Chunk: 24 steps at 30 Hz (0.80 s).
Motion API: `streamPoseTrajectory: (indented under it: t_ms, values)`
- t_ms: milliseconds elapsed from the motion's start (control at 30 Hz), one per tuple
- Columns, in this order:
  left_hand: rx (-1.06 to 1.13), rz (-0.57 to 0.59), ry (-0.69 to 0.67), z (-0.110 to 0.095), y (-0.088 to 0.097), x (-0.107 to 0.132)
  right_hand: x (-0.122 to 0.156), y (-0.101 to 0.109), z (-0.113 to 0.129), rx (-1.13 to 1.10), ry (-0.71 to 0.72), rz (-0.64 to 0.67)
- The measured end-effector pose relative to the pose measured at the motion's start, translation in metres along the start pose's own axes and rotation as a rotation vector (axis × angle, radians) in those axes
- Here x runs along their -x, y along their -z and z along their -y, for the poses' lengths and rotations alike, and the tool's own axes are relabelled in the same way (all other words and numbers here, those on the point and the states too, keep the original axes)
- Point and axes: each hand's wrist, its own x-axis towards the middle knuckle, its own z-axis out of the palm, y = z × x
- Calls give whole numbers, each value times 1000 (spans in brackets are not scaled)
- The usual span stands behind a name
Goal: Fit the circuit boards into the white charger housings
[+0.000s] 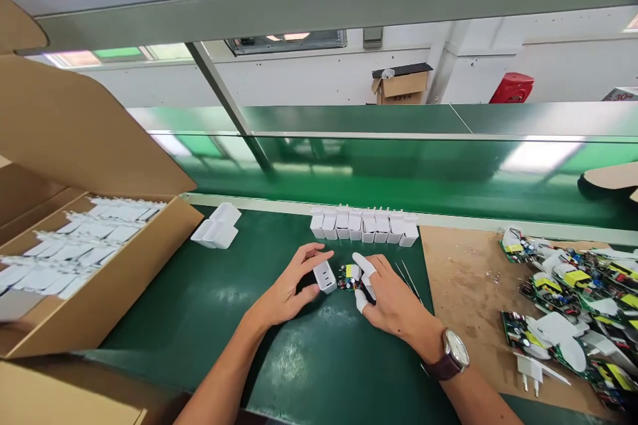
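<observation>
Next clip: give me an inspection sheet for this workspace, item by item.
Surface: green mat, with a brown board at its right.
Job's things: white housing and circuit board, close together over the mat.
Clutter: row of housings standing behind; carton of white parts at left; pile of boards at right.
Grips: left hand holds the white housing; right hand, wearing finger cots, holds the circuit board.
Cables: nothing seen.
Surroundings: green conveyor belt; cardboard box by the far wall.
</observation>
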Motion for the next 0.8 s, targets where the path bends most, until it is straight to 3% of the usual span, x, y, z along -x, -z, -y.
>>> streamPoseTrajectory:
  t_ms: [200,333,433,567,800]
  values:
    - [-15,-146,190,-5,-26,0,-3,5,-2,43,-37,-164]
    - [12,-248,117,-3,-35,2,-8,16,13,13,20,-347]
    - [17,-288,9,-2,-35,4,-8,19,25,-16,141,-305]
    - [2,-242,-119,0,-36,6,-6,14,28,81,205,-239]
    - [-7,-257,-150,6,-40,8,-4,11,28,92,276,-231]
